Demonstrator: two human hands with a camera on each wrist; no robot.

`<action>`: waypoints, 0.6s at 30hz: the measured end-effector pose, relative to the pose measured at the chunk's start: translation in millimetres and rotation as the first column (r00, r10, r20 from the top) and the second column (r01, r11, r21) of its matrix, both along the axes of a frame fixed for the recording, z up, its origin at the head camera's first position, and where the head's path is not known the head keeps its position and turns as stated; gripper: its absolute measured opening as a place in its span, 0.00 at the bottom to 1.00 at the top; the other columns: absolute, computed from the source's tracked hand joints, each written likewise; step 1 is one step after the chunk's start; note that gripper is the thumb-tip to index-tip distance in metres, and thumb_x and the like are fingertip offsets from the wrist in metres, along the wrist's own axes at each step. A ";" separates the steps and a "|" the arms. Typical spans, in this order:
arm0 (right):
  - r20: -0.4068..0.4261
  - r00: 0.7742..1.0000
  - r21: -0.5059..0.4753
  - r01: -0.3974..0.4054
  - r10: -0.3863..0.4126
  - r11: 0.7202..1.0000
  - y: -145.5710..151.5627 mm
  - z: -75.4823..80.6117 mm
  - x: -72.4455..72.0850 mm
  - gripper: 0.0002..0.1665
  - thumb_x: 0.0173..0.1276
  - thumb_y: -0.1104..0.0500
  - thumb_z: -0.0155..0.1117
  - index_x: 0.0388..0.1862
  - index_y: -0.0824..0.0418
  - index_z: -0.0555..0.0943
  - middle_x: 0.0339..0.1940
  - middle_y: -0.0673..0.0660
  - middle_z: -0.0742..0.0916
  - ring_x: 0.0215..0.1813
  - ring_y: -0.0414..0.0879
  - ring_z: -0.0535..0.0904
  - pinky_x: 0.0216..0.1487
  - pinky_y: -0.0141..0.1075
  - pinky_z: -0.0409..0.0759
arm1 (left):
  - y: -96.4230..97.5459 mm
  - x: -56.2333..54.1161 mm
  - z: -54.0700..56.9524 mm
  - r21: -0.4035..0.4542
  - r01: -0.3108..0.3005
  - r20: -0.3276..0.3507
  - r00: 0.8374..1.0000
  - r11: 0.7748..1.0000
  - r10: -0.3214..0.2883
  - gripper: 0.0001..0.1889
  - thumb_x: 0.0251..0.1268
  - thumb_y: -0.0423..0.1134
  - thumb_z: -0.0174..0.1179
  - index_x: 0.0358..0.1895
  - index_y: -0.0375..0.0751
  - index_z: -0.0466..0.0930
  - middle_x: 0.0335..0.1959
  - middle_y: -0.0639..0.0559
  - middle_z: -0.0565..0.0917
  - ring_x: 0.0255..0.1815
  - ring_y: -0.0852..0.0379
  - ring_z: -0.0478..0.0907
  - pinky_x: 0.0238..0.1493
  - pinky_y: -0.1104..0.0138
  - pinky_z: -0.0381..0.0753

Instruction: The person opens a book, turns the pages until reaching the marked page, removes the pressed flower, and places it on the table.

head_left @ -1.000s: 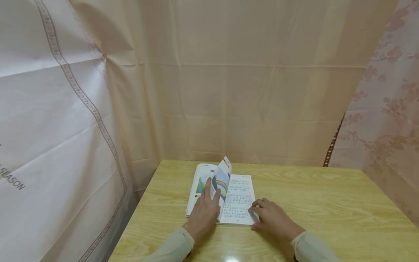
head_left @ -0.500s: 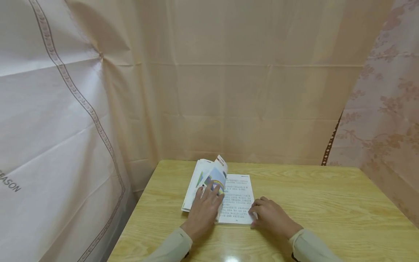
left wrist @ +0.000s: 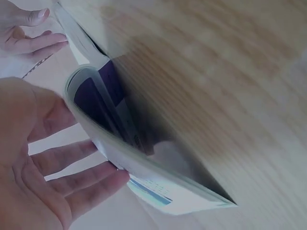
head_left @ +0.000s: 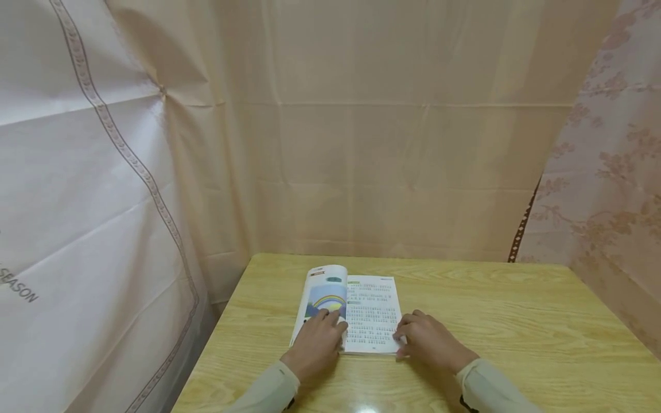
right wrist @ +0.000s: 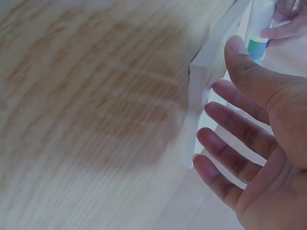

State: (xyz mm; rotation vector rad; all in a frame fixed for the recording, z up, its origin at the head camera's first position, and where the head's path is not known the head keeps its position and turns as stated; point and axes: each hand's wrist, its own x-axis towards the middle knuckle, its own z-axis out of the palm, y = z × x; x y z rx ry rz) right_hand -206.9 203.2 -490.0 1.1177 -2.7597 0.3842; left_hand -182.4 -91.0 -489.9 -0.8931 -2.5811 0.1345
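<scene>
An open book (head_left: 373,318) lies on the wooden table. Its left page carries a rainbow picture (head_left: 329,298); the right page is lines of print. My left hand (head_left: 316,339) rests on the lower part of the left page and hides some of it. In the left wrist view, those fingers (left wrist: 91,187) press the page side with extended tips, and the left pages arch up near the spine. At the book's lower right corner, my right hand (head_left: 432,342) touches the page edge with relaxed fingers. The right wrist view shows its fingertips against the page block (right wrist: 197,88).
The wood-grain table (head_left: 490,321) extends to both sides of the book. A beige curtain (head_left: 392,143) hangs behind its far edge, a pale printed cloth (head_left: 103,229) at the left and a floral one (head_left: 614,172) at the right.
The raised rainbow page has turned over to the left and now lies on the left side, with my left hand sliding down onto it. My right hand has stayed at the corner.
</scene>
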 end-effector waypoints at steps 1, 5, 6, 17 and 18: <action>-0.016 1.000 -0.011 -0.019 0.019 1.000 0.3 0.2 -0.5 0.12 0.56 0.51 0.81 0.37 0.55 0.92 0.39 0.46 0.88 0.38 0.40 0.75 0.39 0.36 0.78 | 0.3 0.0 0.5 0.005 0.004 0.002 1.000 1.000 -0.004 0.06 0.67 0.43 0.66 0.42 0.48 0.86 0.47 0.49 0.84 0.41 0.52 0.79 0.39 0.63 0.82; -0.075 0.994 -0.062 -0.081 0.077 0.995 1.6 1.9 -0.3 0.03 0.60 0.60 0.78 0.33 0.52 0.92 0.33 0.41 0.88 0.33 0.35 0.70 0.35 0.31 0.73 | 4.0 0.6 0.2 0.013 0.001 0.013 1.000 1.000 -0.001 0.13 0.72 0.52 0.62 0.38 0.46 0.85 0.45 0.49 0.85 0.41 0.51 0.79 0.38 0.62 0.82; -0.091 0.993 -0.068 -0.087 0.081 0.994 1.7 2.7 0.3 0.03 0.60 0.61 0.78 0.32 0.52 0.92 0.33 0.40 0.88 0.32 0.35 0.69 0.34 0.31 0.72 | 5.6 1.2 0.0 0.003 -0.010 0.017 1.000 1.000 0.010 0.16 0.73 0.56 0.61 0.39 0.46 0.86 0.46 0.48 0.85 0.42 0.50 0.79 0.38 0.62 0.83; -0.326 0.944 -0.183 -0.110 0.045 0.977 -2.4 10.4 2.1 0.08 0.56 0.59 0.82 0.32 0.49 0.90 0.34 0.38 0.87 0.36 0.34 0.72 0.37 0.32 0.76 | 22.9 1.9 -5.3 -0.065 -0.121 -0.055 0.992 0.990 0.118 0.34 0.65 0.76 0.52 0.40 0.46 0.84 0.41 0.48 0.82 0.37 0.50 0.78 0.24 0.64 0.80; -0.348 0.937 -0.200 -0.117 0.041 0.973 -3.1 11.3 2.1 0.09 0.55 0.58 0.83 0.32 0.49 0.89 0.34 0.38 0.87 0.37 0.34 0.73 0.37 0.32 0.76 | 23.3 1.8 -5.2 -0.062 -0.120 -0.065 0.991 0.991 0.116 0.33 0.65 0.75 0.52 0.40 0.46 0.83 0.40 0.48 0.82 0.36 0.51 0.78 0.24 0.64 0.79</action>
